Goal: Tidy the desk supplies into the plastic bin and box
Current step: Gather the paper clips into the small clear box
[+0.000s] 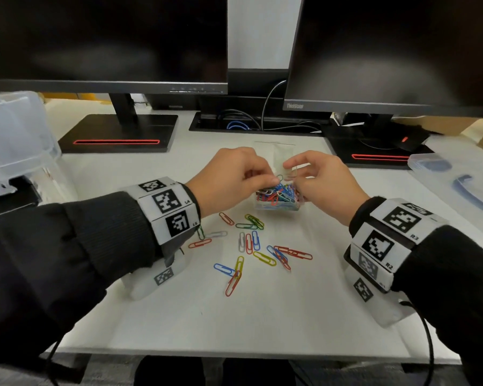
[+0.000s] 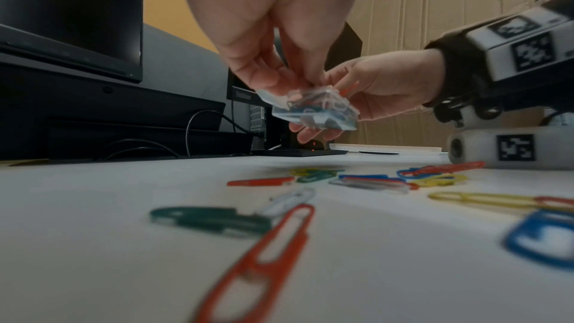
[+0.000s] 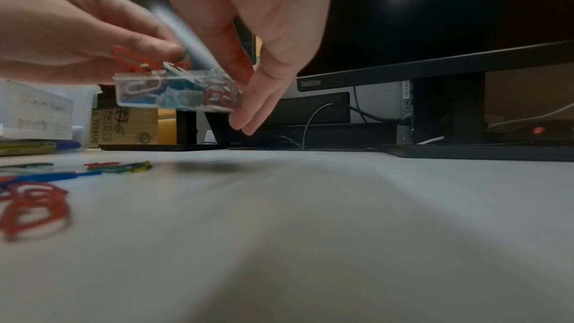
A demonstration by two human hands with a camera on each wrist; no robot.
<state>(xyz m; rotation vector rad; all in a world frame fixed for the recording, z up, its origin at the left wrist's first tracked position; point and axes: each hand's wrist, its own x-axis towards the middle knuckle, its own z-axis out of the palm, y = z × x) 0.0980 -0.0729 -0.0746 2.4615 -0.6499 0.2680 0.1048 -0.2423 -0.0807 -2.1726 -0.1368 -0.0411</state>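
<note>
Both hands (image 1: 276, 179) on clip-filled box (image 1: 277, 198)

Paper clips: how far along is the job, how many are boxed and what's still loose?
Done: the small clear box is already heaped with coloured clips. In hand: the right hand holds the box off the desk while the left hand pinches clips at its open top. Left: about twenty loose paper clips on the white desk, and the box isn't in the plastic bin yet.
</note>
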